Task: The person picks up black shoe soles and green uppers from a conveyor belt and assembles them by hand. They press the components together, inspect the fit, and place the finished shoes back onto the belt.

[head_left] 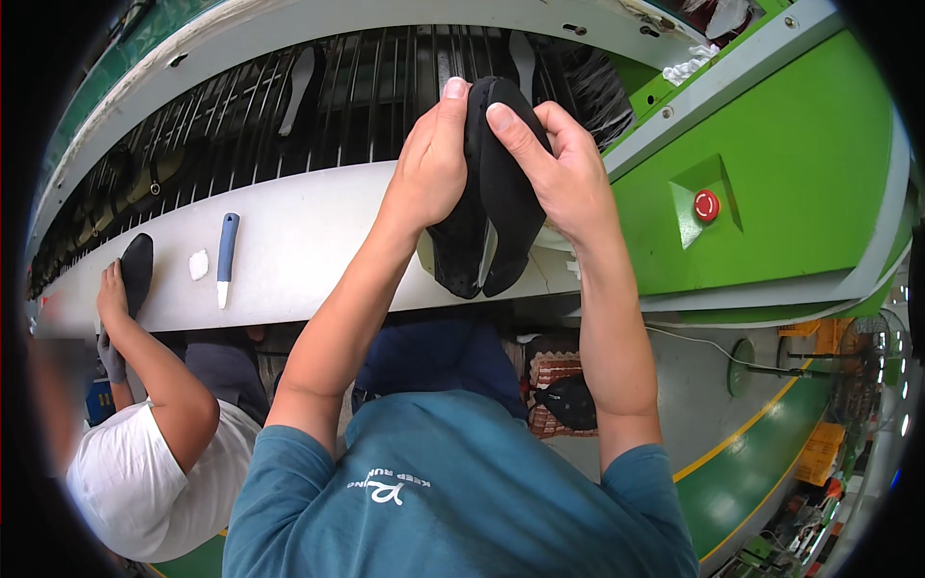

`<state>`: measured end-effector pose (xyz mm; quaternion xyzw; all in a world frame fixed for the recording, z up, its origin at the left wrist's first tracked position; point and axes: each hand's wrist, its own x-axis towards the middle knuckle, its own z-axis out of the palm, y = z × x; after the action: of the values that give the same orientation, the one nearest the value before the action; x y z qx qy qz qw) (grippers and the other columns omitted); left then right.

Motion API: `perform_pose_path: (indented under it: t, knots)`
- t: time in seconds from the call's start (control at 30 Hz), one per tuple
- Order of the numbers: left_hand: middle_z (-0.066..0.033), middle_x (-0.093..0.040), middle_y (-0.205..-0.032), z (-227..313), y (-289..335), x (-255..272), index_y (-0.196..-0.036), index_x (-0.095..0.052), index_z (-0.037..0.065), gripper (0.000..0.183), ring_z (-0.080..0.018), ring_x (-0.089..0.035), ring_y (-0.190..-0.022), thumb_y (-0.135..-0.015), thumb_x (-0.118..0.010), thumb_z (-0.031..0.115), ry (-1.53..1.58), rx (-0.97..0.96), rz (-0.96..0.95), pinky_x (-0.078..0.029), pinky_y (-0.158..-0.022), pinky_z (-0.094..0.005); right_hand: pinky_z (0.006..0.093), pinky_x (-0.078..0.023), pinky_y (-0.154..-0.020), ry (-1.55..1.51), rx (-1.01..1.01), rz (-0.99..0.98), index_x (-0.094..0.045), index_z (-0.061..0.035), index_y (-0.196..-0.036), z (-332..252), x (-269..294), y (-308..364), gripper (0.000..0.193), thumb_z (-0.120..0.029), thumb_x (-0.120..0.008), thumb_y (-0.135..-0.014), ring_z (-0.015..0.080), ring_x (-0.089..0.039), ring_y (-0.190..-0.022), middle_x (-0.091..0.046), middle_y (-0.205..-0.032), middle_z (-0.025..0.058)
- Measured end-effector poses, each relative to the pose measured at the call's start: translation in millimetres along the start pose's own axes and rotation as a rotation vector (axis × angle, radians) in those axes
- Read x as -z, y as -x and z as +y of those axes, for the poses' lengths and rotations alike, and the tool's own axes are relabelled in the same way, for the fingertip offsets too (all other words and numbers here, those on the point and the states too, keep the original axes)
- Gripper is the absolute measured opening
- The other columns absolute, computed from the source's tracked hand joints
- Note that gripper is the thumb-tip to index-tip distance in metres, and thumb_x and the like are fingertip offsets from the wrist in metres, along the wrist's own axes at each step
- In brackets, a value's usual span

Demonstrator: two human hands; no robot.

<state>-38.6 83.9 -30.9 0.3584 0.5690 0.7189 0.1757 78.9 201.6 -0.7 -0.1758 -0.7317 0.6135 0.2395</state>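
Note:
Above the white ledge I hold a black shoe [511, 207] with its toe end up. A flat black sole lies along its right side, and a narrow gap shows between sole and upper at the lower end. My left hand [431, 164] is wrapped round the left side, thumb near the top. From the right, my right hand [568, 178] grips it, thumb pressed on the sole face and fingers partly hidden behind. Both hands are closed on the same shoe.
On the white ledge [289, 222] lie a blue-handled scraper-like tool [227, 252] and a white wad [198, 265]. Footwear parts [302, 89] rest on the metal rods behind. A red push button [706, 205] sits on the green panel. At left, a co-worker's hand [112, 291] holds a black sole-shaped piece [138, 270].

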Motion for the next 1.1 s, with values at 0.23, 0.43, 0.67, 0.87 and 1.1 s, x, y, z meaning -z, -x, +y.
perform_pose_path:
  t: [0.23,0.43,0.67,0.87,1.1]
  knots:
    - [-0.0121,-0.074,-0.105,1.7,10.4,-0.4,-0.121,-0.070,-0.006,0.059,-0.0175,-0.066,-0.099,-0.121,-0.038,0.045,0.100,-0.026,-0.005,-0.054,-0.093,-0.0356,0.0290,-0.059,-0.080,-0.077,0.098,-0.154,-0.066,-0.0008,-0.115,15.6,9.7,7.7,0.045,-0.034,-0.091,-0.097,0.0095,-0.068,-0.092,-0.074,-0.103,0.0048]
    - [-0.0103,-0.074,-0.109,22.0,29.1,8.2,-0.132,-0.065,-0.005,0.048,-0.0168,-0.067,-0.105,-0.109,-0.066,0.037,-0.074,-0.163,-0.094,-0.054,-0.096,-0.0330,0.0282,-0.057,-0.083,-0.097,0.148,-0.141,-0.063,-0.0040,-0.117,12.0,5.3,28.1,0.043,-0.026,-0.092,-0.096,0.0086,-0.067,-0.095,-0.071,-0.101,0.0022]
    - [-0.0241,-0.076,-0.131,38.5,74.3,26.9,-0.147,-0.059,-0.007,0.065,-0.0280,-0.074,-0.120,-0.107,-0.063,0.044,0.096,-0.193,-0.039,-0.056,-0.108,-0.0408,0.0256,-0.048,-0.071,-0.323,0.139,-0.014,-0.064,-0.0031,-0.107,48.8,-27.2,86.3,0.031,-0.028,-0.082,-0.106,0.0064,-0.058,-0.081,-0.068,-0.093,0.0000]
    - [-0.0324,-0.077,-0.120,65.9,114.4,32.3,-0.128,-0.064,-0.013,0.070,-0.0384,-0.076,-0.114,-0.112,-0.048,0.053,-0.018,-0.184,0.219,-0.062,-0.102,-0.0480,0.0323,-0.050,-0.067,-0.077,0.437,-0.028,-0.069,-0.0010,-0.099,28.8,-48.1,98.3,0.025,-0.022,-0.080,-0.106,0.0189,-0.063,-0.072,-0.067,-0.084,0.0088]
    - [-0.0330,-0.077,-0.110,55.5,143.7,58.6,-0.120,-0.064,-0.010,0.063,-0.0438,-0.077,-0.107,-0.108,-0.066,0.051,-0.120,-0.292,0.238,-0.063,-0.101,-0.0573,0.0367,-0.047,-0.058,-0.059,0.529,-0.088,-0.068,-0.0035,-0.094,27.2,-71.5,98.2,0.023,-0.019,-0.084,-0.100,0.0254,-0.062,-0.063,-0.064,-0.075,0.0087]
